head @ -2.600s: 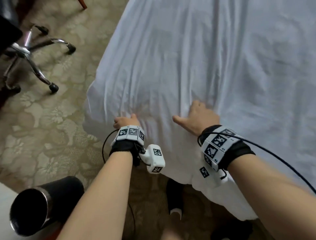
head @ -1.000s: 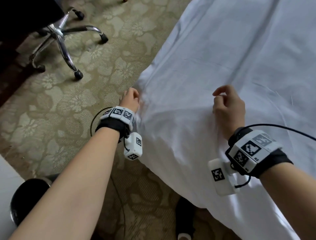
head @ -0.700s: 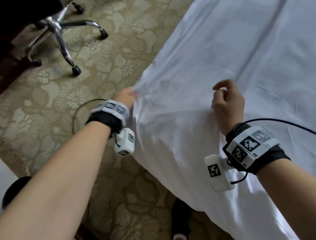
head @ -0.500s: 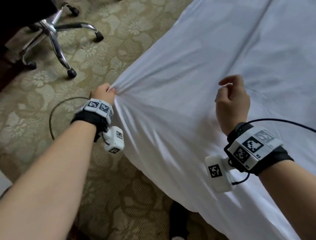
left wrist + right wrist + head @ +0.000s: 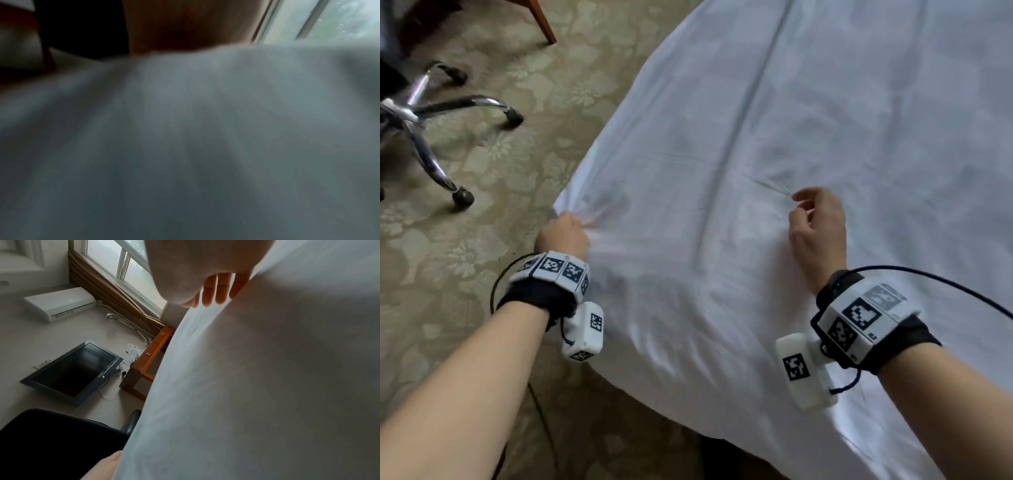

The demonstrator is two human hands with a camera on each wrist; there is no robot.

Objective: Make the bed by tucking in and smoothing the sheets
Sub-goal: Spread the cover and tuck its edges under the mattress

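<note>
Beige floral-patterned carpet (image 5: 493, 171) covers the floor at 9 o'clock in the head view. On it, at 10 o'clock, stands a chrome five-star office chair base with black castors (image 5: 421, 123); a reddish wooden furniture leg (image 5: 544, 20) shows at 11 o'clock. At 8 o'clock the left hand (image 5: 563, 234), wearing a black wrist strap with white marker blocks, is closed into a fist around the bunched corner of the white cotton bed sheet (image 5: 774, 137), with creases radiating from the grip. The left wrist view shows only blurred white fabric. The sheet lies spread over the bed from centre to 3 o'clock, its near edge hanging over the side toward 6 o'clock. At 4 o'clock the right hand (image 5: 816, 229) pinches a small fold of sheet between thumb and forefinger, the other fingers (image 5: 218, 288) loosely curled against the fabric. A black cable (image 5: 945, 284) runs from the right wrist toward 3 o'clock.
</note>
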